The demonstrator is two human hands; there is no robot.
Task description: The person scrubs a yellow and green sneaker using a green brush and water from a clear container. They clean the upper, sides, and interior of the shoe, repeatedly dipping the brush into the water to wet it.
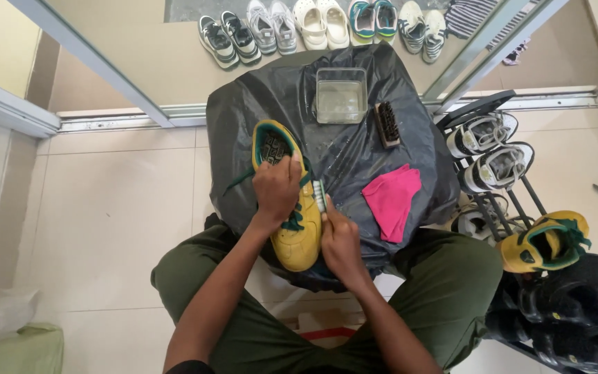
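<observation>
A yellow shoe with green laces and green lining (297,239) lies on a table covered with black plastic sheet (257,104), toe pointing towards me. My left hand (276,188) grips the shoe across its laces. My right hand (340,242) holds a small white brush (320,197) with its bristles against the shoe's right side.
A clear tub of water (341,95), a dark scrubbing brush (386,124) and a pink cloth (390,199) lie on the sheet. A shoe rack (520,201) at right holds white sneakers and the matching yellow shoe (545,242). Several pairs of shoes (313,24) line the floor beyond.
</observation>
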